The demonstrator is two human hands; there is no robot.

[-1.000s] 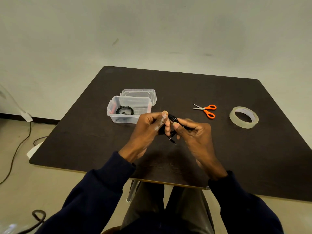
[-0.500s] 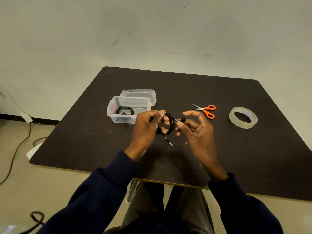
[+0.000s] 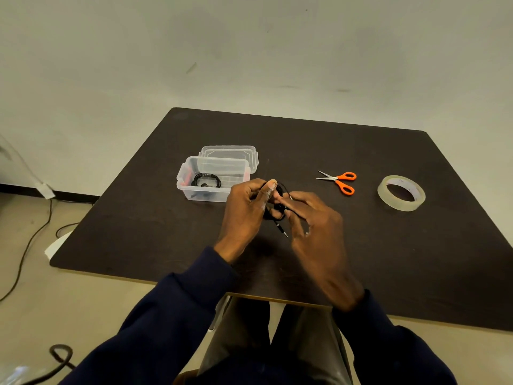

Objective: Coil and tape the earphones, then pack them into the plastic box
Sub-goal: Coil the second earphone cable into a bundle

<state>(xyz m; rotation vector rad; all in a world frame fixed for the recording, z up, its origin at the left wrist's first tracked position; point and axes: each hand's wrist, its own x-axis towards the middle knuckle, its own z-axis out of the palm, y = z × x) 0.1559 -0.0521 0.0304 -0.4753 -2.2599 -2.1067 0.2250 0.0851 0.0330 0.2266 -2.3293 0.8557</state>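
The person's left hand (image 3: 245, 209) is gripping the coiled earphones (image 3: 277, 212) just above the desk (image 3: 388, 259), thumb curled over the loops. The right hand (image 3: 316, 229) is reaching in at the coil's right side; its fingertips are blurred, so it cannot be told whether they are pinching the cable or only touching it. The plug (image 3: 281, 231) is hanging loose below the coil, pointing down toward the desk. The likeliest trouble is the coil springing apart. Nothing is binding the loops yet, so if the left thumb is easing off while the right hand is going for the tape (image 3: 388, 200), the loops are probably going to fan out and need rewinding. The tape is lying well apart to the right, beyond the scissors (image 3: 340, 181), so cutting a strip is likely calling for both hands while one is busy holding the coil. Setting the coil down unbound is risking it uncoiling on the desk. The dangling plug could also be snagging in the loops or ending up outside the taped bundle. The box (image 3: 211, 194) is standing open just beyond the left hand, its lid (image 3: 230, 152) behind it, with another coil (image 3: 206, 180) already inside, so a loosely bound bundle may be tangling with that one on going in.
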